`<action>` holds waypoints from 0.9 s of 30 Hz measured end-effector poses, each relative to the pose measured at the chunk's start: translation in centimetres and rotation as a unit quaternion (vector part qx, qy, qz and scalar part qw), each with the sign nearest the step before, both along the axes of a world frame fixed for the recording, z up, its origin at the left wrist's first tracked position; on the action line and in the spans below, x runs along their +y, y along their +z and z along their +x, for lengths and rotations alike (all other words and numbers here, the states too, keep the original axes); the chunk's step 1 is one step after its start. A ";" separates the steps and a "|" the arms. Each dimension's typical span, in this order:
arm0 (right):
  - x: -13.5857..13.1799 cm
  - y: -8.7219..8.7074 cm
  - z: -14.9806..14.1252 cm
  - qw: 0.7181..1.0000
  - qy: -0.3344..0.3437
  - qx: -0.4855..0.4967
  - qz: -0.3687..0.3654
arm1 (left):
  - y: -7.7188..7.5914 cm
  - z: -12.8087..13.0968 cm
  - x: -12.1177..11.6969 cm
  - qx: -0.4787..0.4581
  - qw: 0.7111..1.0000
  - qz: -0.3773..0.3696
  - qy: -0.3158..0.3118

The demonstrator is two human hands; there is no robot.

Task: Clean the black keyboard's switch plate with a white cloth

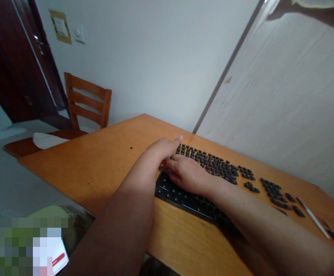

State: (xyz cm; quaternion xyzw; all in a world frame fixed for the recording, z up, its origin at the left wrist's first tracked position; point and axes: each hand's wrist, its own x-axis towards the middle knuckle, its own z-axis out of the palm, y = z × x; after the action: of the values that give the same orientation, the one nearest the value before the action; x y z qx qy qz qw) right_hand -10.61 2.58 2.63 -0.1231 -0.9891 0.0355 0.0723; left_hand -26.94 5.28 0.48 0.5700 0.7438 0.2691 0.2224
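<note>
Left hand (164, 148): at the keyboard's far left corner, grip unclear. Right hand (188, 172): over the keyboard (184, 201), fingers curled, hold hidden. Keyboard: on table (98, 165), near its front edge. Loose keycaps (218, 165): rows behind. White stick (313, 218): right.

Tabletop (98, 165) mostly open leftward, keycaps (217, 165) rightward

head view: left hand (164, 148) and right hand (188, 173) together over the left end of black keyboard base (197, 207), keycap sockets bare near the front edge. loose black keycaps (215, 164) laid in rows behind it on wooden table (109, 165). white stick (313, 217) at far right. wooden chair (88, 99) by the wall (144, 57), left of table.
</note>
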 end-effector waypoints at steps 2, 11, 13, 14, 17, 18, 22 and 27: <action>0.0 0.1 0.1 1.000 0.017 -0.010 0.010 | 0.2 0.2 -0.2 -0.011 1.000 -0.017 -0.005; -0.4 1.5 1.2 0.997 -0.033 -0.070 -0.009 | 0.5 0.7 -1.0 -0.092 0.995 -0.047 -0.006; -0.6 1.6 1.6 0.996 -0.048 -0.081 -0.011 | 0.5 0.7 -1.1 -0.086 0.995 -0.045 -0.006; -0.7 1.7 1.9 0.995 -0.054 -0.084 -0.010 | 0.6 0.7 -1.1 -0.081 0.996 -0.045 -0.008; -0.9 1.7 2.5 0.994 -0.071 -0.083 -0.014 | 0.7 0.8 -1.2 -0.072 0.996 -0.043 -0.011; -1.0 1.8 2.7 0.993 -0.077 -0.083 -0.016 | 0.7 0.8 -1.2 -0.074 0.996 -0.042 -0.011; -1.5 1.8 3.7 0.991 -0.104 -0.082 -0.015 | 0.8 0.9 -1.3 -0.092 0.995 -0.041 -0.016; -1.6 1.9 5.2 0.988 -0.133 -0.078 -0.036 | 0.4 0.7 -0.9 -0.092 0.995 -0.032 -0.024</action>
State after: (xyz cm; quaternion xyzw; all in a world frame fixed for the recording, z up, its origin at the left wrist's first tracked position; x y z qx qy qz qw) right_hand -5.44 0.98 4.49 -0.2580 -0.9648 0.0511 -0.0050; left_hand -26.28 4.35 0.86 0.5526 0.7146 0.2915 0.3146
